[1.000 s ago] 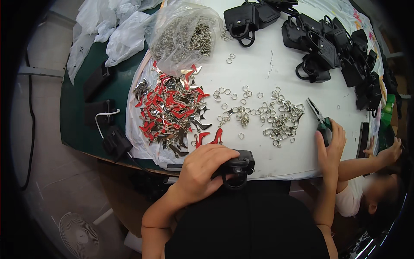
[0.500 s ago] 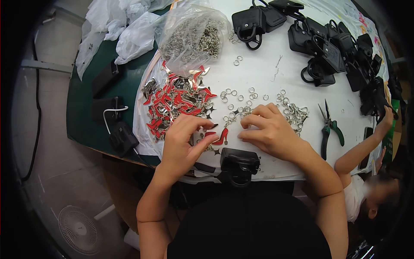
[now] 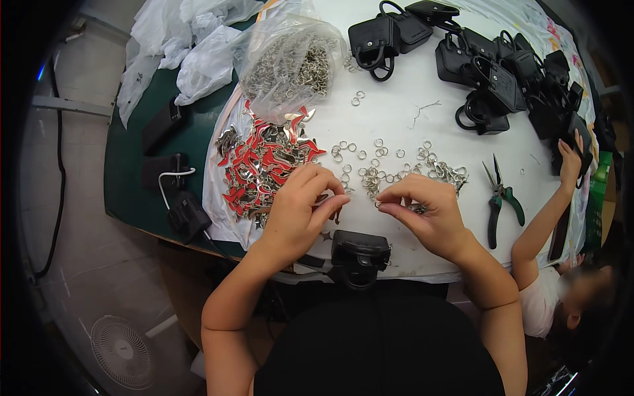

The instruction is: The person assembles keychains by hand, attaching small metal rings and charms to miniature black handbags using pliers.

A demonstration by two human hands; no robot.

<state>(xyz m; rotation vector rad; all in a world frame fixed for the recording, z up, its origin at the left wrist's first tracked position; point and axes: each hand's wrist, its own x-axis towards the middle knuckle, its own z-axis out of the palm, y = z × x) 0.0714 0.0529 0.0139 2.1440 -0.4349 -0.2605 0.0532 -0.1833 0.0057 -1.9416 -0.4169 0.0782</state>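
Note:
My left hand point(image 3: 300, 211) is closed in a pinch on a high-heeled-shoe charm point(image 3: 338, 216), mostly covered by the fingers. My right hand point(image 3: 432, 214) pinches a small metal ring point(image 3: 378, 204) between thumb and fingertip, beside the loose rings. To the left of my left hand lies a heap of red shoe charms point(image 3: 271, 155) with silver edges and chain parts. A little black handbag point(image 3: 360, 247) rests at the table edge between my forearms. Beyond my hands are scattered silver rings point(image 3: 373, 178) and a cluster of metal clasps point(image 3: 456, 175).
A clear bag of metal rings point(image 3: 290, 69) stands behind the charms. Green-handled pliers point(image 3: 500, 204) lie at right. Small black handbags point(image 3: 492, 86) are piled at far right, where another person's hand point(image 3: 571, 162) touches one. Black devices point(image 3: 165, 175) with a white cable sit at left.
My left hand has moved right and closed over the red shoe charm. My right hand has shifted right, its fingers now pinching a ring. The other person's hand has moved toward the bags.

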